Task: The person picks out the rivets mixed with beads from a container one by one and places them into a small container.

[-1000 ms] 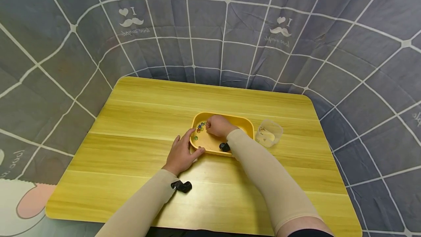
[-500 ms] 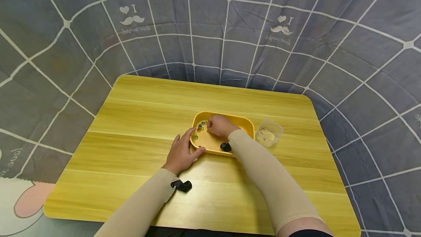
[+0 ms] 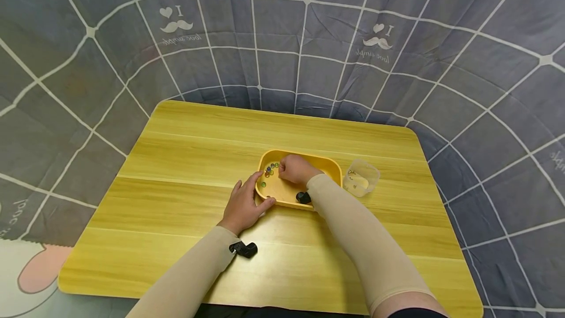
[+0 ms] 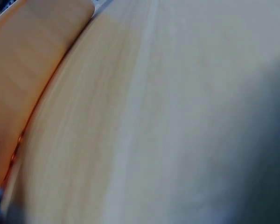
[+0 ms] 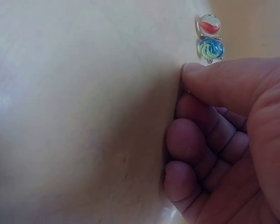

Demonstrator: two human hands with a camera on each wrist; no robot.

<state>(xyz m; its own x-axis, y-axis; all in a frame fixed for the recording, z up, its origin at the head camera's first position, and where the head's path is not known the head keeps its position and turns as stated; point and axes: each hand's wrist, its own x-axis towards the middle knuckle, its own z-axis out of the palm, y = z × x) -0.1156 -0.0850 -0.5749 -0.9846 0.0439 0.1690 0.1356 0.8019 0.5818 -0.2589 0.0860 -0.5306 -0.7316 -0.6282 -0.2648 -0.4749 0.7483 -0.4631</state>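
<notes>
A yellow tray [image 3: 328, 163] stands on the table. My left hand [image 3: 242, 211] rests against its near left corner, fingers along the left side and thumb at the front rim. Inside the tray is my right hand [image 3: 295, 169], its fingers curled and the thumb tip against the index finger. Any thing between those fingertips is hidden from me. Several glass marbles [image 3: 268, 171] lie near the tray's left end. In the right wrist view, a clear marble with a red swirl [image 5: 209, 25] sits beside a blue and green one [image 5: 211, 48], with tiny metallic bits against them, just beyond the thumb.
A clear plastic box [image 3: 362, 179] with several small gold-coloured pieces stands just right of the tray. Both are on a wood-grain table [image 3: 198, 146]. A grey checked curtain [image 3: 278, 28] hangs behind it.
The right hand has shifted very slightly to the right inside the tray. My left hand keeps its place at the corner.
</notes>
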